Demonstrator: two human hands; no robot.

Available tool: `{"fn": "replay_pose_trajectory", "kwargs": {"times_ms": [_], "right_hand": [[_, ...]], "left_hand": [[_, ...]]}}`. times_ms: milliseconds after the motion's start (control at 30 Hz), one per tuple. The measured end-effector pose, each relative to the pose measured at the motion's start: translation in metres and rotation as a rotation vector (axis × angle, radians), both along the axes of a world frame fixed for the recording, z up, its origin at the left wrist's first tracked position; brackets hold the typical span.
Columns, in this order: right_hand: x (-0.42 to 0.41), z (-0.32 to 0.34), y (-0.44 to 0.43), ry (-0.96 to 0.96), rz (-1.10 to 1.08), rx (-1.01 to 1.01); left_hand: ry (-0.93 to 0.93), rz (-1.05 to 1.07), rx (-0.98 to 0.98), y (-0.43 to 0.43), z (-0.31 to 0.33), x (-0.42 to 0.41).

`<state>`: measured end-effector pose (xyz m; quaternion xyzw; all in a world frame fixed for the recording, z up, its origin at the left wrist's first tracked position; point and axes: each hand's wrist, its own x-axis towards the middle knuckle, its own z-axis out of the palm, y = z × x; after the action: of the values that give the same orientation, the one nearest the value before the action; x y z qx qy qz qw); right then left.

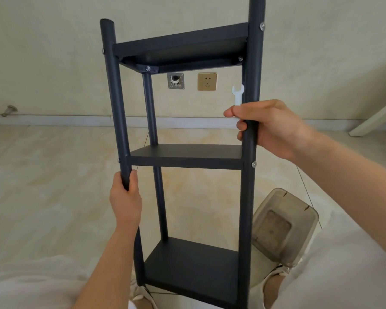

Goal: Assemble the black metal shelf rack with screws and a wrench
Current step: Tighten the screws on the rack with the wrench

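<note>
Down by the knees the black rack is held upright, posts running straight up. Low down, the left hand grips the left post; the right hand wraps the right post higher, white wrench pinched in too.

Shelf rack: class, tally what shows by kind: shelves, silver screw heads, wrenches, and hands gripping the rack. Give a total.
Shelves: 3
Screw heads: 6
Wrench: 1
Hands gripping the rack, left hand and right hand: 2
Total: 12
</note>
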<state>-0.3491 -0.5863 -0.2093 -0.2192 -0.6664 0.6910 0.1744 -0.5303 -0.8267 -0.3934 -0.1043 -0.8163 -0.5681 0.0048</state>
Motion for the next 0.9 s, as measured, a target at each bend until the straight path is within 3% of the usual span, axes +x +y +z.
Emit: {"fn": "replay_pose_trajectory", "kwargs": {"times_ms": [167,433,600,767,900], "right_hand": [[-0.005,0.006,-0.021,0.039,0.024,0.074],[-0.011,0.014,-0.048,0.051,-0.006,0.124],[-0.019,0.017,-0.055,0.037,-0.016,0.168],[-0.027,0.014,-0.059,0.058,-0.032,0.197],[-0.034,0.009,-0.065,0.086,-0.073,0.216]], "left_hand": [[-0.069,-0.027,0.043,0.008,-0.001,0.002],[-0.191,-0.038,-0.063,0.018,0.006,0.012],[-0.112,-0.022,-0.049,0.03,0.017,0.055],[-0.054,-0.217,0.066,0.044,0.04,0.117],[-0.208,-0.487,0.166,0.049,0.06,0.144]]}}
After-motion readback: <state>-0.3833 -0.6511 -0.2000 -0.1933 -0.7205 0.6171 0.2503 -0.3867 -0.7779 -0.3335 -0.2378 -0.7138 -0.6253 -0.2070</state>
